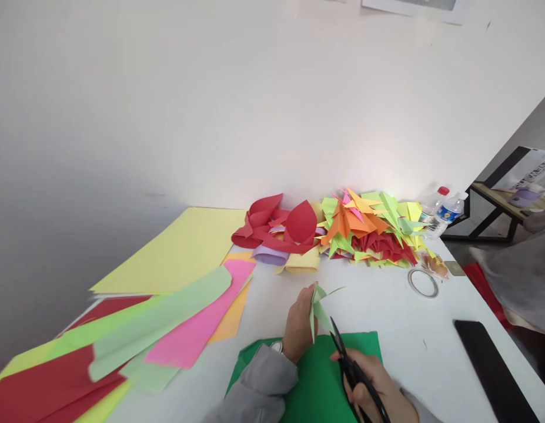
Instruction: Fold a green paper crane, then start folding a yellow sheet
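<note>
My left hand (299, 324), with a watch at the wrist, is closed on a folded piece of pale green paper (317, 308) whose pointed tips stick out to the right. In my right hand (378, 382) is a pair of black scissors (355, 373), fingers in the handles. The blades point up and left, their tips close by the lower right tip of the folded paper; whether they touch it I cannot tell. Beneath both hands lies a green sheet of paper (318, 385) on the white table (435, 352).
Coloured sheets, among them a pink one (206, 323) and a large yellow one (175, 252), lie left. Red paper bands (301, 226) and a pile of folded paper shapes (355, 229) stand by the wall. At right are a tape roll (423, 283), plastic bottles (446, 214) and a black strip (492, 370).
</note>
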A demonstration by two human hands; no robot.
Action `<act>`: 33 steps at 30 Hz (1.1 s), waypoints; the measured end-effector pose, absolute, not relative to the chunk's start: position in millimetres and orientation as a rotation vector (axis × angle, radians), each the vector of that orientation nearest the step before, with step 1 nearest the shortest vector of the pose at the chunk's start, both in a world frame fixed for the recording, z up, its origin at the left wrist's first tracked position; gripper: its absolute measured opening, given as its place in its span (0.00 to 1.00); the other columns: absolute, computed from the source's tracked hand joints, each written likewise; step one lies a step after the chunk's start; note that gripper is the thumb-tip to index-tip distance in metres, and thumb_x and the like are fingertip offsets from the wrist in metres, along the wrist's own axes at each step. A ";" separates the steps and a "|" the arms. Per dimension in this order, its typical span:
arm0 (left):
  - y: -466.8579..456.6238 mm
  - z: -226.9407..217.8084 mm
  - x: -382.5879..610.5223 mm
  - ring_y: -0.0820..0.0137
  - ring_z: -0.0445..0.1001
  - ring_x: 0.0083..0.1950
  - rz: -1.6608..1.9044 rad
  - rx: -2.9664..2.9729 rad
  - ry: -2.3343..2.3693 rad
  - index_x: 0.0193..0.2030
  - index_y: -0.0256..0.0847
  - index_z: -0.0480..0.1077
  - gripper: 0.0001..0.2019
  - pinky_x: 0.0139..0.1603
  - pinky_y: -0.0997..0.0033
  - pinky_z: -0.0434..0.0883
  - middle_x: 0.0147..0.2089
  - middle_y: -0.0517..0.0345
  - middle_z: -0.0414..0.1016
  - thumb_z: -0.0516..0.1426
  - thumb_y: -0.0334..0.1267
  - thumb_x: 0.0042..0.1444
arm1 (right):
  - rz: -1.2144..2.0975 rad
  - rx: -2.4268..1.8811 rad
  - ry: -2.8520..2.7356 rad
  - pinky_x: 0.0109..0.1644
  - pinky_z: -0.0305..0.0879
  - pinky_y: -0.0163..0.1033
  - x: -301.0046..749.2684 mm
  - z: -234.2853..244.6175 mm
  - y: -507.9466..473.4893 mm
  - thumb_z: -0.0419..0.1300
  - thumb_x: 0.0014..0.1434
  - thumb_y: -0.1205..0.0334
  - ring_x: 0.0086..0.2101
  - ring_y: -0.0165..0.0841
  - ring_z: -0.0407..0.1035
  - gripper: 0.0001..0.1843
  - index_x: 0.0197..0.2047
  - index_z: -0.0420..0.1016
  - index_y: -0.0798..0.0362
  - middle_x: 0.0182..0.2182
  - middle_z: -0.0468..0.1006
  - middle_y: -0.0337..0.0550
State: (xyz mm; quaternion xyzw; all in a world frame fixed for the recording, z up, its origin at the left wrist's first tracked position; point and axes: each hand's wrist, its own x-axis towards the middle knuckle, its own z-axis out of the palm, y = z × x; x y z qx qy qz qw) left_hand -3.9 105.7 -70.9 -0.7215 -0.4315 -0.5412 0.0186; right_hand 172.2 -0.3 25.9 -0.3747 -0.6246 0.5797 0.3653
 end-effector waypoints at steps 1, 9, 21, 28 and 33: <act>105.8 -70.1 -4.1 0.58 0.77 0.50 -1.681 -2.240 -1.340 0.66 0.39 0.56 0.27 0.49 0.59 0.76 0.51 0.43 0.76 0.47 0.27 0.59 | 1.494 -0.965 -1.603 0.19 0.46 0.32 172.1 25.9 -0.5 0.48 0.57 0.27 0.18 0.25 0.51 0.39 0.50 0.70 0.56 0.20 0.60 0.34; 105.3 -64.5 -5.7 0.60 0.78 0.49 -1.701 -2.244 -1.327 0.65 0.40 0.57 0.25 0.48 0.61 0.77 0.50 0.44 0.77 0.47 0.28 0.61 | 1.491 -0.973 -1.583 0.20 0.46 0.33 170.7 20.3 -0.3 0.49 0.55 0.25 0.18 0.25 0.50 0.41 0.48 0.70 0.56 0.19 0.59 0.33; 105.8 -66.9 -5.2 0.60 0.78 0.49 -1.716 -2.217 -1.341 0.64 0.39 0.58 0.23 0.49 0.62 0.76 0.50 0.44 0.77 0.47 0.30 0.62 | 1.485 -0.961 -1.564 0.20 0.44 0.32 170.8 21.5 -1.4 0.49 0.55 0.26 0.18 0.25 0.50 0.40 0.47 0.71 0.57 0.18 0.58 0.32; 105.5 -64.7 -4.7 0.61 0.78 0.49 -1.721 -2.217 -1.347 0.64 0.38 0.59 0.23 0.49 0.62 0.76 0.50 0.44 0.77 0.47 0.29 0.62 | 1.490 -0.965 -1.488 0.20 0.43 0.32 168.9 15.3 -4.5 0.50 0.56 0.27 0.18 0.24 0.49 0.39 0.47 0.70 0.57 0.19 0.58 0.32; 105.0 -62.2 -4.5 0.61 0.78 0.49 -1.721 -2.211 -1.359 0.63 0.39 0.59 0.22 0.47 0.63 0.77 0.49 0.45 0.78 0.47 0.29 0.62 | 1.504 -0.927 -1.533 0.20 0.43 0.31 168.9 13.6 -2.3 0.50 0.57 0.28 0.17 0.24 0.49 0.38 0.47 0.70 0.57 0.18 0.57 0.31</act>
